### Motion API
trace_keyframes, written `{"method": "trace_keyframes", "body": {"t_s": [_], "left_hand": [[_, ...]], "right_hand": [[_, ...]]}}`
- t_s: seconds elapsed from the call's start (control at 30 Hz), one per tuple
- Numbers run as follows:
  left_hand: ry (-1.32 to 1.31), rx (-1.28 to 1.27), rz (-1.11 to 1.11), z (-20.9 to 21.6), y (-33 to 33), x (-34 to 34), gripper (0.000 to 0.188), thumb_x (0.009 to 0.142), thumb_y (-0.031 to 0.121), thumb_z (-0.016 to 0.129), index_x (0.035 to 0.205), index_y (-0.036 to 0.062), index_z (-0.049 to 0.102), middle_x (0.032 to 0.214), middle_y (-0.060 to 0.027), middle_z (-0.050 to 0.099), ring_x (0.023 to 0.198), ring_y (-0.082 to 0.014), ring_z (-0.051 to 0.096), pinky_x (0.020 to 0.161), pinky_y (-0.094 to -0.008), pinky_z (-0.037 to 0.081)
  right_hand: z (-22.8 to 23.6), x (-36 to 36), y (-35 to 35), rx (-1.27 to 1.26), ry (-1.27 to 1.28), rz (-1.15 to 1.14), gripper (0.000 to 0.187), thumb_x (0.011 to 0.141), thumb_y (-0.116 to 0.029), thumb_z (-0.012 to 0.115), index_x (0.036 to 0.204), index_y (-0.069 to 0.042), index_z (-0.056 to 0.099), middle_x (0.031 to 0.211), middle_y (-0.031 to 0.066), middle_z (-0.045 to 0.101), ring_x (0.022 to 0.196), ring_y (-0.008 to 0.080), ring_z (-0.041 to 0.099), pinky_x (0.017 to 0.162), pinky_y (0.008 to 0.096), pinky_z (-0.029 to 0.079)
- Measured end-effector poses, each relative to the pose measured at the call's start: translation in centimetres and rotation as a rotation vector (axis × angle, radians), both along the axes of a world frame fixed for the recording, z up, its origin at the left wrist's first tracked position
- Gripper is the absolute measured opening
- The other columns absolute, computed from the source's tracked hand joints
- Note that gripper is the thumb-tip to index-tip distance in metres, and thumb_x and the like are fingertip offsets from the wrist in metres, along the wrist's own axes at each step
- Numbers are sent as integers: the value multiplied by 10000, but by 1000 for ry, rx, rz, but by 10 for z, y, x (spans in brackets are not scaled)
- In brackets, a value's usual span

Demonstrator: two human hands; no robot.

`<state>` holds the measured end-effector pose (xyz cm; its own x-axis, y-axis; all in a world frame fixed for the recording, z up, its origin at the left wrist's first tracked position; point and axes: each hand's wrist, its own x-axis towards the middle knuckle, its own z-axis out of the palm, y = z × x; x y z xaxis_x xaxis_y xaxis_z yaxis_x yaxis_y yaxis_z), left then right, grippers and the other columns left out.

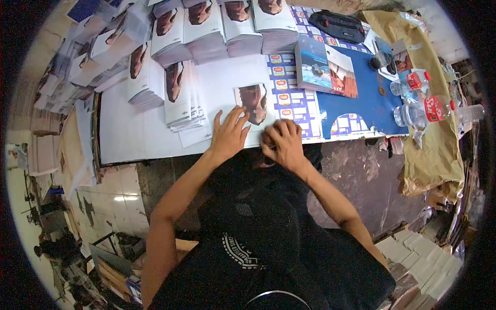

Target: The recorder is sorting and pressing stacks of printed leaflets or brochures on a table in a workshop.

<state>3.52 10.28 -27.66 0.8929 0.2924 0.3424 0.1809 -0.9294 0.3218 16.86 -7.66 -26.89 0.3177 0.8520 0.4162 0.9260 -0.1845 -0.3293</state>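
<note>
A booklet with a white cover and a brown picture lies at the table's near edge, in front of me. My left hand rests at its left side with fingers spread, the fingertips touching the cover. Over its lower right corner is my right hand, fingers curled inward and partly blurred. Something dark shows beneath those fingers, too smeared to make out. Left of my left hand, a loosely fanned pile of similar booklets sits on the white sheet.
Tall booklet stacks line the back and left. Further right are a thick pile of blue and red-brown covers, a black waist bag, a dark round-topped object, plastic bottles and brown wrapping paper.
</note>
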Motion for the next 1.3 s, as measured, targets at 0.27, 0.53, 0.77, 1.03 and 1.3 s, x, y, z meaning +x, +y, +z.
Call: {"method": "trace_keyframes", "body": {"t_s": [0.27,0.53,0.77,1.03,1.3], "left_hand": [[15,-82,-247,20,-65,11,456,920,257,620,1293,-1,571,1364,-184,521,1303,-370,477,1097,-519,358],[76,33,-145,-19,-89,-20,491,885,334,678,1294,75,595,1451,-143,470,1390,-322,400,1137,-523,313],[-55,4,-152,-15,-78,-21,235,870,180,706,1073,63,686,1185,-84,678,1109,-264,644,945,-399,492],[-766,-171,278,112,12,-83,104,852,-97,663,907,-12,639,1024,-199,721,938,-322,716,817,-381,576],[-279,-131,329,43,81,-88,145,827,0,698,969,3,671,1142,-124,690,1072,-321,643,952,-389,501]], "right_hand": [[16,21,-31,163,320,-189,406,757,-196,792,1101,-65,619,1093,136,582,1051,346,532,911,442,419],[1,33,67,90,-19,-48,426,837,-401,722,1194,-184,641,1113,100,579,1132,325,510,970,540,375],[6,68,127,-18,-82,-98,519,860,-519,663,1218,-148,610,1123,111,570,1131,339,518,952,585,376],[9,52,17,-69,17,-249,532,778,-405,803,1167,-100,605,1143,133,588,1104,325,546,920,517,416],[50,71,-13,139,482,-111,340,722,-197,876,896,-21,643,992,97,605,863,249,604,781,349,494]]}}
